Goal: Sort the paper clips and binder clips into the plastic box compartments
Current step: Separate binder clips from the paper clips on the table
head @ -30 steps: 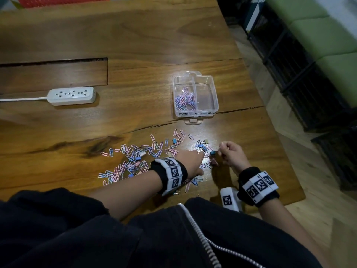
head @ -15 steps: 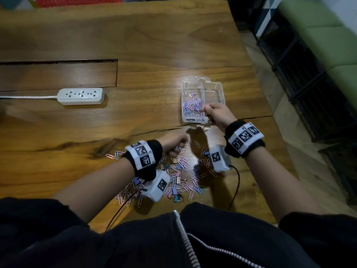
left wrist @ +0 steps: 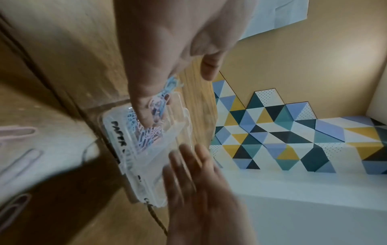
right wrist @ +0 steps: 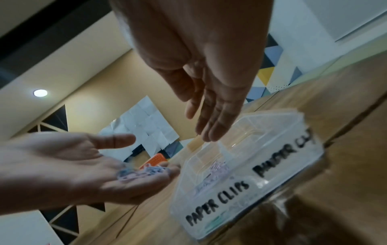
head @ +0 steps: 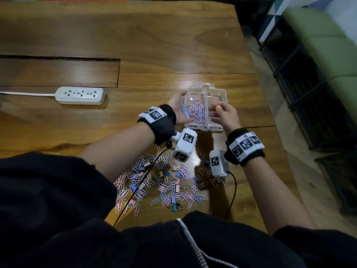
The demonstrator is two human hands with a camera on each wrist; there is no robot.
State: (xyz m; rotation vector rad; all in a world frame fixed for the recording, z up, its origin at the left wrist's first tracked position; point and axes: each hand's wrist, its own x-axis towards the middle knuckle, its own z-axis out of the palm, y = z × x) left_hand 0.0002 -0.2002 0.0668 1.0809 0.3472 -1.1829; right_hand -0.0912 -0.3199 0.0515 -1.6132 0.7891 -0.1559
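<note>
My left hand (head: 178,111) is flat, palm up, carrying some paper clips (right wrist: 138,172) at the left edge of the plastic box (head: 216,93). My right hand (head: 225,115) hovers above its right compartment, fingers relaxed, holding nothing. The loose clips (head: 166,182) lie behind my wrists.

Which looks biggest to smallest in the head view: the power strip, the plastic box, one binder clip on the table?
1. Plastic box and power strip: too alike to rank; the strip looks longer, the box deeper.
2. Binder clip: by far the smallest, though it lies nearer the camera.
</note>
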